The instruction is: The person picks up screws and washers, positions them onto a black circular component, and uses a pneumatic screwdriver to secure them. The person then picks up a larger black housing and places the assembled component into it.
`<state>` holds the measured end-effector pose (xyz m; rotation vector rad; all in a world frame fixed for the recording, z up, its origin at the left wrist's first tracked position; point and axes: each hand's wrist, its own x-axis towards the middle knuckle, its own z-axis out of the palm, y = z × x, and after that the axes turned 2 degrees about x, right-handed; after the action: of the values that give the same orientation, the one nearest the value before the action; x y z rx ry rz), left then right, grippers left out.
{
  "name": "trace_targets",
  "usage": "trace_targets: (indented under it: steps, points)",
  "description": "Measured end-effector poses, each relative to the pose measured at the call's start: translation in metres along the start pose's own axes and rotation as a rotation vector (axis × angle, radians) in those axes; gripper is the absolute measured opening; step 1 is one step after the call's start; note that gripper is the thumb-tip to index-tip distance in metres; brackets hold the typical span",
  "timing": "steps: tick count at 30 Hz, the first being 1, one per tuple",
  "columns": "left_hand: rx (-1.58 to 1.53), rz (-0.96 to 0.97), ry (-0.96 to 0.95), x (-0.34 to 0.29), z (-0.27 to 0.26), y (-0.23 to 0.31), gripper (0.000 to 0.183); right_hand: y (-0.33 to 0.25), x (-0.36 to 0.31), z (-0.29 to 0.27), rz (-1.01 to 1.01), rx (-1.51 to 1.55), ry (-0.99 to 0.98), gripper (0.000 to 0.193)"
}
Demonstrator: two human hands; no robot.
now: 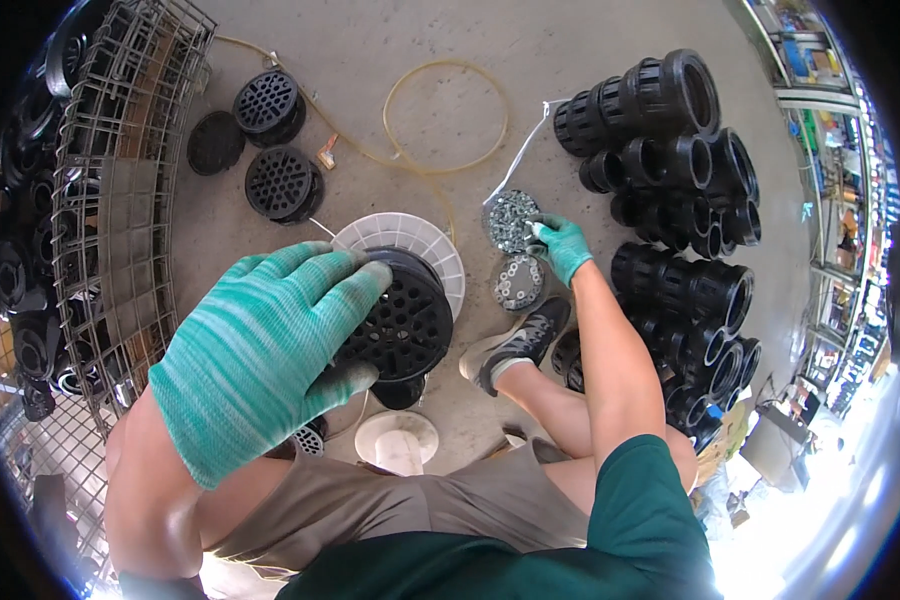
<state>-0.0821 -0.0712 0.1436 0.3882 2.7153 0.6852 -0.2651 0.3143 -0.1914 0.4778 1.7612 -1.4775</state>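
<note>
My left hand (270, 340), in a green-and-white knit glove, grips the rim of a black round drain grate (402, 325) full of holes. Its thumb lies at the near edge and its fingers at the far edge. Below the grate is a white ribbed round disc (433, 240). My right hand (562, 246), gloved in green, is at a round tub of small metal fasteners (511, 217). Its fingertips are pinched together; something small and pale shows at them, too small to name. Nearer to me, beside that hand, a second tub (519, 283) contains washer-like rings.
Stacks of black ribbed pipe fittings (660, 105) line the right side. A wire cage (120, 200) with black parts stands left. Several more grates (270, 100) lie on the floor beyond my left hand. A yellowish hose (445, 64) loops across the floor; a white round-based piece (397, 440) is near my lap.
</note>
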Motion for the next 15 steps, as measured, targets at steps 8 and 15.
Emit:
trace_targets:
  steps: [8,15]
  points:
    - [-0.586,-0.2,0.073,0.001,-0.004,0.025,0.056,-0.11,-0.124,0.028,-0.095,0.165,-0.271,0.027]
    - [-2.004,-0.332,-0.132,0.01,0.033,0.06,0.074,-0.201,-0.313,0.117,-0.24,-0.108,-0.507,0.027]
